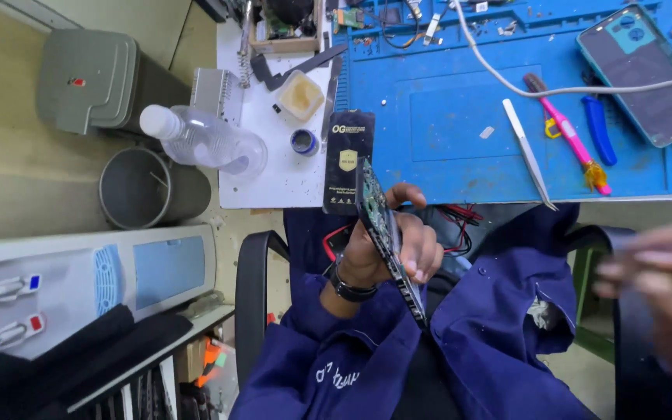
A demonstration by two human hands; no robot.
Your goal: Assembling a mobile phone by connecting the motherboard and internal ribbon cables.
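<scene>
Phone [386, 237] edge-on, gripped in left hand [386, 249]

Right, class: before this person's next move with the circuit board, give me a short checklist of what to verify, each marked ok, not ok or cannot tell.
1. Left hand grips the circuit board firmly: ok, fingers wrap its edge.
2. Right hand free: cannot tell, it is blurred.
3. Tweezers lying on the blue mat: ok.
4. Board held over the mat: not ok, it is over the lap.
5. Water bottle apart from the board: ok, it lies on its side at the table's left end.
</scene>
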